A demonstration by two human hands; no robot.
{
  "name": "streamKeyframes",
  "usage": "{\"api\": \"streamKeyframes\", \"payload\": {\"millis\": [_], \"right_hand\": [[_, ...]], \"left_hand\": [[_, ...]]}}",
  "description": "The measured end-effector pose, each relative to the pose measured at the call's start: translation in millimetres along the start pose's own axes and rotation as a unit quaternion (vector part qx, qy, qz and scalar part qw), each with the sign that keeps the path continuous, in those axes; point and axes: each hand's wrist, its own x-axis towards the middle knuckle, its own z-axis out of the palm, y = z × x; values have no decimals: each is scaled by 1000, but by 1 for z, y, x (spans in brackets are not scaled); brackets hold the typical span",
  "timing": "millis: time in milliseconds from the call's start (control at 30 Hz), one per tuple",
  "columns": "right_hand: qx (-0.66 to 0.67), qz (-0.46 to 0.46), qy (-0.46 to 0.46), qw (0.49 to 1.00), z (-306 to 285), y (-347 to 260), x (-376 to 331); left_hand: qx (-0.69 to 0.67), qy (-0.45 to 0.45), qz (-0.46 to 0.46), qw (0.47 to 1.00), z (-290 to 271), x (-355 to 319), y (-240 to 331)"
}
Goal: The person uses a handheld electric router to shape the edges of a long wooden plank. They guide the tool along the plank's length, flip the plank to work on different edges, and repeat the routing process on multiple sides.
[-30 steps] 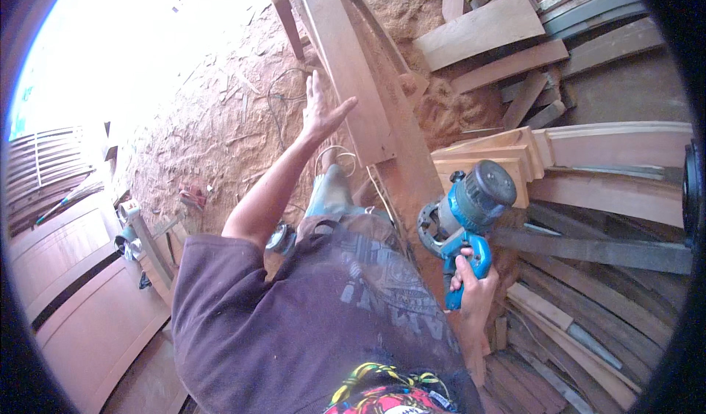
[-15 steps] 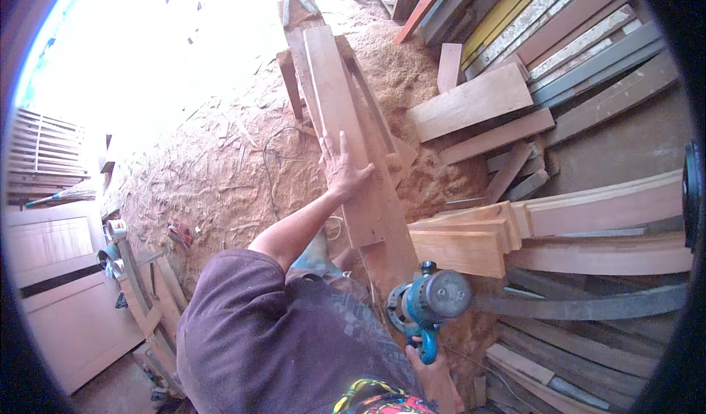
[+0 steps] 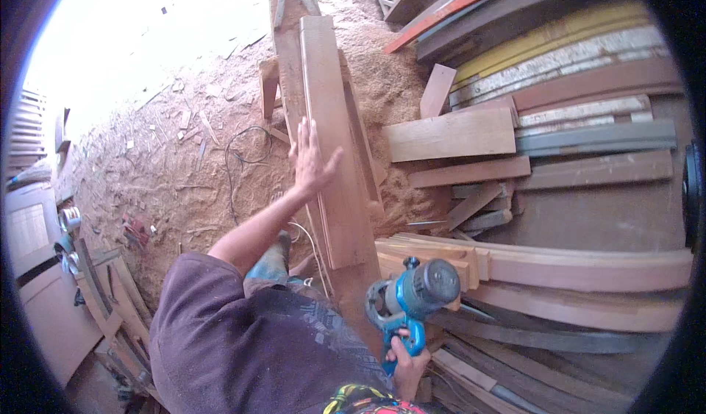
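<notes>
A long wooden board [image 3: 342,186] with a shaped left edge lies lengthwise on a wider plank bench [image 3: 289,61]. My left hand [image 3: 315,168] is at the board's left edge, its fingers stretched out and thumb spread; whether the palm touches the wood I cannot tell. My right hand [image 3: 407,366] grips the blue handle of a router [image 3: 415,296]. The router, with a dark motor cap, is tilted at the near end of the board, by the bench's near end. Its bit is hidden.
Stacked curved boards [image 3: 559,267] reach close to the router on the right. Loose planks [image 3: 456,136] lean farther back. A dark cord [image 3: 250,149] loops over the shaving-covered ground left of the bench. Panelled wood [image 3: 55,296] stands at the far left.
My left hand has shifted to the board's left edge, its fingers straighter. The router is raised and tilted more, and my right hand has come up with it. The view has turned.
</notes>
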Motion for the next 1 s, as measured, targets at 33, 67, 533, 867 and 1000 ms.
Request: {"api": "streamKeyframes", "payload": {"millis": [33, 67, 533, 867, 1000], "right_hand": [[-12, -26, 3, 1000, 18, -20, 16], [-21, -51, 5, 998, 38, -37, 36], [62, -261, -178, 947, 383, -298, 310], [37, -323, -266, 908, 510, -357, 407], [4, -316, -273, 909, 509, -353, 393]], "left_hand": [[-3, 34, 15, 999, 1, 29, -14], [22, 51, 22, 998, 0, 63, -23], [43, 57, 42, 997, -20, 207, -50], [36, 14, 16, 999, -35, 202, -38], [41, 23, 21, 999, -35, 203, -39]]}}
